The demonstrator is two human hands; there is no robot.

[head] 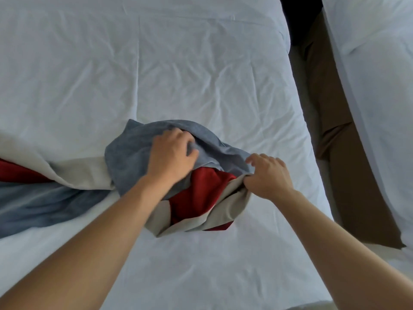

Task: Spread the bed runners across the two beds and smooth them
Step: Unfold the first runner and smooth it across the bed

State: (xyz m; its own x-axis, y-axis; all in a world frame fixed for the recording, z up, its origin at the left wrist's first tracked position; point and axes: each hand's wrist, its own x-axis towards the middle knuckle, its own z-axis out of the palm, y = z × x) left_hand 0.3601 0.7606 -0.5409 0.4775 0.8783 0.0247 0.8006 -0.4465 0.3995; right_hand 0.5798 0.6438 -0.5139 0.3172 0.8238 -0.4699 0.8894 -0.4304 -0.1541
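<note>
White bedding fills nearly the whole view: a wide bed point(178, 63) covered in a creased white sheet, seen from above by a person leaning over its near edge. Two bare forearms reach forward from the bottom of the view to a bed runner point(134, 153) bunched in the middle of the bed, a cloth of grey-blue, red and beige panels. On the near right side of the bunch, the right hand point(267, 175) pinches a gathered beige and grey-blue edge between thumb and curled fingers. Slightly farther, on top of the bunch, the left hand point(171, 153) has its fingers curled into the grey-blue fabric, gripping a fold. To the left of the bunch, the rest of the runner trails off flat toward the bed's left side, twisted so that beige, red and blue all show. Beyond the bunch lies bare wrinkled sheet. To the right of the bunch, past the bed's edge, a narrow gap with brown fabric separates this bed from a second bed point(380, 86), also white, with no runner visible on it. The step appears to be opening the bunch; doing it well likely means drawing the two gripped edges apart toward the right edge, untwisting the panels, then pressing flat.
</note>
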